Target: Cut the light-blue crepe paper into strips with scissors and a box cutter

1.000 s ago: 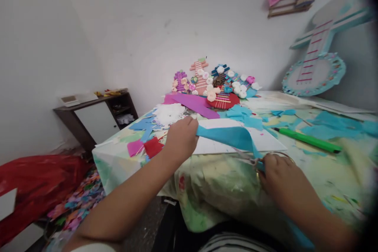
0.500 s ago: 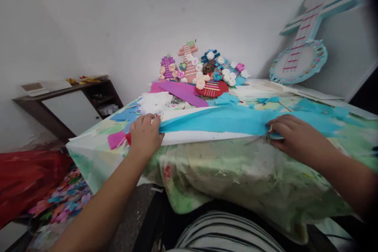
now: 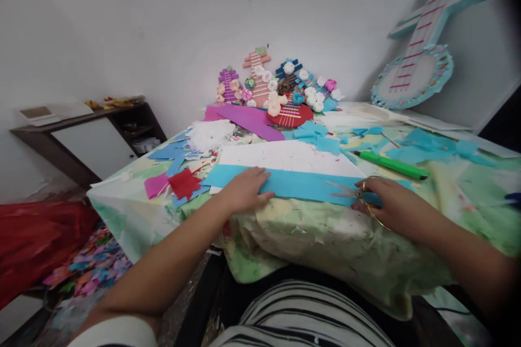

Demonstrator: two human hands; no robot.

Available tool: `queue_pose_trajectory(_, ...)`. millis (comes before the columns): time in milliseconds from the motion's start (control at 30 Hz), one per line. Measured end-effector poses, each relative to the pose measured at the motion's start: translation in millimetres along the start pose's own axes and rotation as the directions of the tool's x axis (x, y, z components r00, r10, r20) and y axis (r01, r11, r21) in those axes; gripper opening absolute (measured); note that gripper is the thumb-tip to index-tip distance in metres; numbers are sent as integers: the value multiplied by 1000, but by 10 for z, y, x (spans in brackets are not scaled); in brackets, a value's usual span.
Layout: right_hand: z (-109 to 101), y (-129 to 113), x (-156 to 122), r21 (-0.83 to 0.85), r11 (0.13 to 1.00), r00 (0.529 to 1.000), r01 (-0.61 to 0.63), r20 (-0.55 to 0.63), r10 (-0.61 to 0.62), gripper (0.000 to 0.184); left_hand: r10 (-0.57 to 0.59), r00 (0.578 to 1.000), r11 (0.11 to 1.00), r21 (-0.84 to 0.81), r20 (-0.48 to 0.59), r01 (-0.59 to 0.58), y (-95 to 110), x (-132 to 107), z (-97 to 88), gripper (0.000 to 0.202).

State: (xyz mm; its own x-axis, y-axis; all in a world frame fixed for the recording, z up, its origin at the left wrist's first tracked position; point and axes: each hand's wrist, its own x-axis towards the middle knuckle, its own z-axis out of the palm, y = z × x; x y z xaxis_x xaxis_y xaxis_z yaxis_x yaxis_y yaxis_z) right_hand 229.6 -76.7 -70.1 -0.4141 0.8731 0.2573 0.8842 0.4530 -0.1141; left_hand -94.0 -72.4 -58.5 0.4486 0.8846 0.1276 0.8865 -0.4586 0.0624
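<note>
A long strip of light blue paper (image 3: pixel 301 184) lies flat near the front edge of the table (image 3: pixel 285 233), partly over a white sheet (image 3: pixel 285 154). My left hand (image 3: pixel 244 192) rests on the strip's left part, fingers stretched out flat and pressing it down. My right hand (image 3: pixel 391 203) is closed around the gold handles of a pair of scissors (image 3: pixel 354 191), whose blades lie on the strip's right part and point left.
A green marker (image 3: pixel 391 164) lies behind my right hand. Blue, red and pink paper scraps (image 3: pixel 183 181) lie to the left. Small craft guitars with paper flowers (image 3: pixel 280 92) stand at the back; a large turquoise guitar (image 3: pixel 415 65) leans on the wall. A dark side table (image 3: pixel 81 130) stands left.
The blue strip was held up and stretched between both hands; now it lies flat on the table. My left hand has opened and presses it, and the scissors lie on it.
</note>
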Motion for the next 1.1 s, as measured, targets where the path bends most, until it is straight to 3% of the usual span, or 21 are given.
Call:
queue_pose_trajectory(200,125,218,3,35,988,988,-148,58,146,28,61,997,997,43,39,-62,-71,47,202,49)
queue_pose_trajectory(367,119,374,24,31,971,966,-238,114,233,33,77,997,993,88,-9,-76,-68,-26,224,43)
queue_pose_trajectory(533,84,489,84,-15,971,956,-240,167,239,36,185,977,975,142,-107,-169,-1,-113,205,26)
queue_pose_trajectory(700,49,454,100,-57,973,956,-225,183,231,33,249,954,961,165,-168,-222,2,-112,184,23)
queue_pose_trajectory(967,-109,356,233,-108,935,929,-337,126,349,36,253,962,965,103,-102,-243,38,-106,123,19)
queue_pose_trajectory(1100,-119,248,423,-42,974,957,-221,185,225,31,207,973,978,50,-100,-203,0,-37,-7,21)
